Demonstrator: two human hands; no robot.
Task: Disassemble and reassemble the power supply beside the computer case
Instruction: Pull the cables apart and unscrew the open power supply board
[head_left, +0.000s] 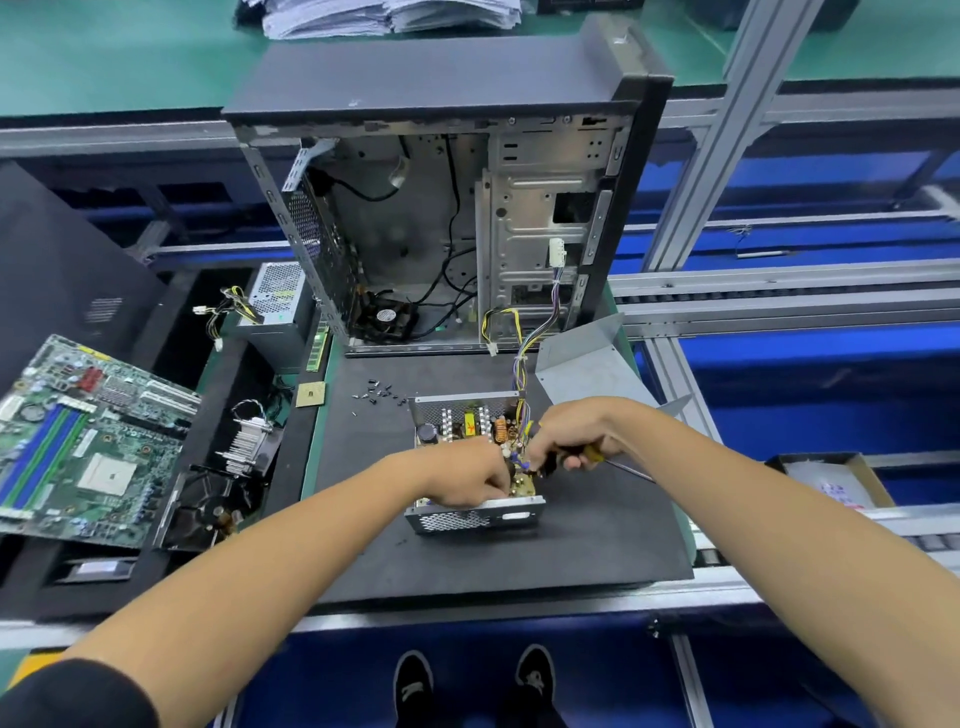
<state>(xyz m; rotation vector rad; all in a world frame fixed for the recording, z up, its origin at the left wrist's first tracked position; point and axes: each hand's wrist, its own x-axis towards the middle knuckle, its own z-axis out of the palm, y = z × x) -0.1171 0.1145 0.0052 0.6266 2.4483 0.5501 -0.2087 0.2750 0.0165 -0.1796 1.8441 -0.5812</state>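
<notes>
Screws (382, 393) lie loose between computer case (441, 223) and power supply (470, 462).

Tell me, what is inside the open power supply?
Inside the power supply a circuit board shows, with a copper coil and a black capacitor. Both hands, left hand and right hand, cover its middle.

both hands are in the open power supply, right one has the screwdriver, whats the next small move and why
Probably turn the screwdriver tip-down onto a board screw. The right hand holds it with the shaft pointing away to the right, not at the circuit board. The left hand already reaches into the power supply, whose cover is off, seemingly steadying the board. No screw head is clearly visible.
</notes>
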